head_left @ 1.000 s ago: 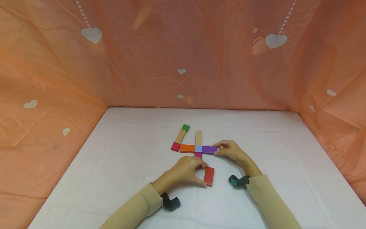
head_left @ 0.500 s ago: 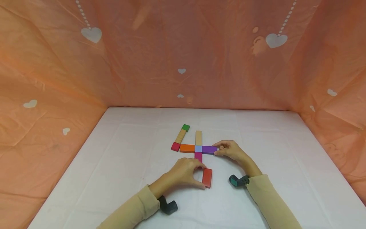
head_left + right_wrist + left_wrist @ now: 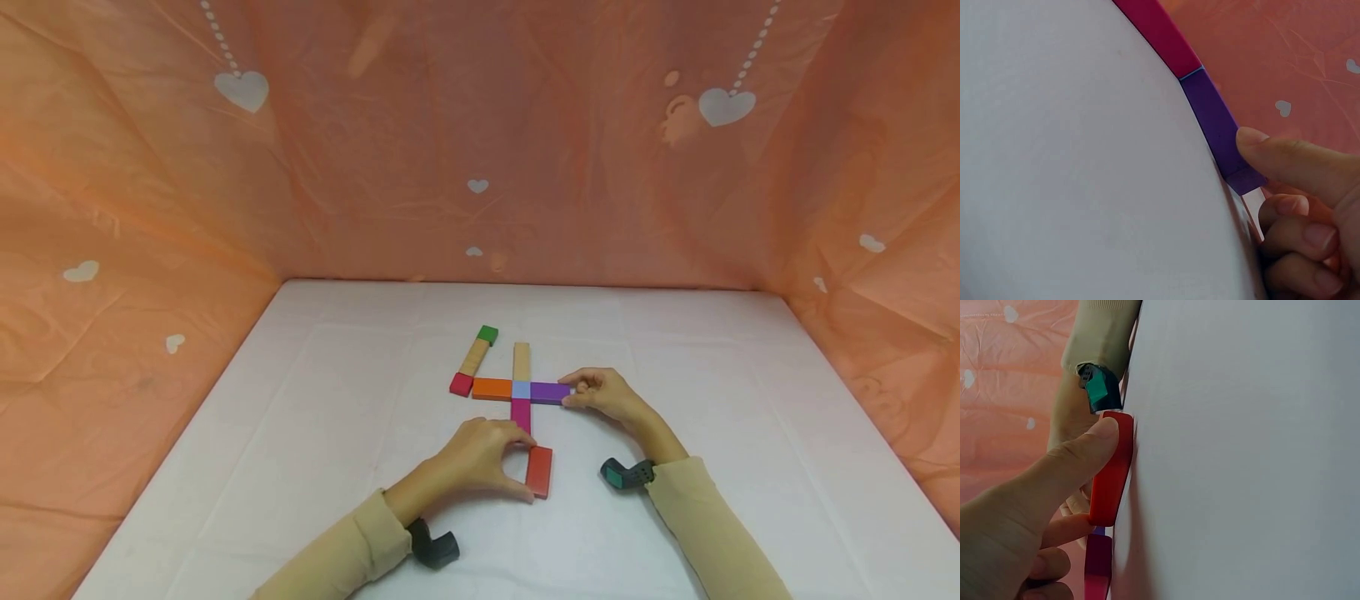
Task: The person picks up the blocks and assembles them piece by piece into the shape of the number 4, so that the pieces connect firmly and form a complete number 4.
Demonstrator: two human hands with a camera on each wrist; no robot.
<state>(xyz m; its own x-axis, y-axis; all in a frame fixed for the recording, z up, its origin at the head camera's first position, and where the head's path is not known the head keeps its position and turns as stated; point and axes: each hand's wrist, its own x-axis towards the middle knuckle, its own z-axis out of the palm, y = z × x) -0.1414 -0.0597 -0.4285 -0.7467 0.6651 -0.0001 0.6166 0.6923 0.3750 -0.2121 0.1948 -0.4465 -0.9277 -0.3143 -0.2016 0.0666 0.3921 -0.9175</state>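
Note:
My left hand (image 3: 476, 458) pinches a red block (image 3: 539, 472) between thumb and index finger. In the left wrist view the thumb lies on one end of this red block (image 3: 1110, 472), while the index finger touches the other end, close to the magenta block (image 3: 1097, 565). My right hand (image 3: 607, 393) holds the right end of a purple block (image 3: 549, 393) by thumb and fingers. That block joins a small light blue block (image 3: 521, 389), which also meets an orange block (image 3: 492, 389), a plain wooden block (image 3: 521, 361) and the magenta block (image 3: 521, 414), whose near end the left fingers partly cover.
Left of the cross lies a slanted row: a green block (image 3: 488, 335), a second plain wooden block (image 3: 474, 357) and a crimson block (image 3: 461, 384) at the orange one's left end. A white cloth (image 3: 337, 375) covers the table; an orange curtain (image 3: 525, 142) surrounds its back and sides.
The left hand has drawn the red block a little to the left and toward the person, bringing it nearly in line with the magenta block. The right hand stays on the purple block.

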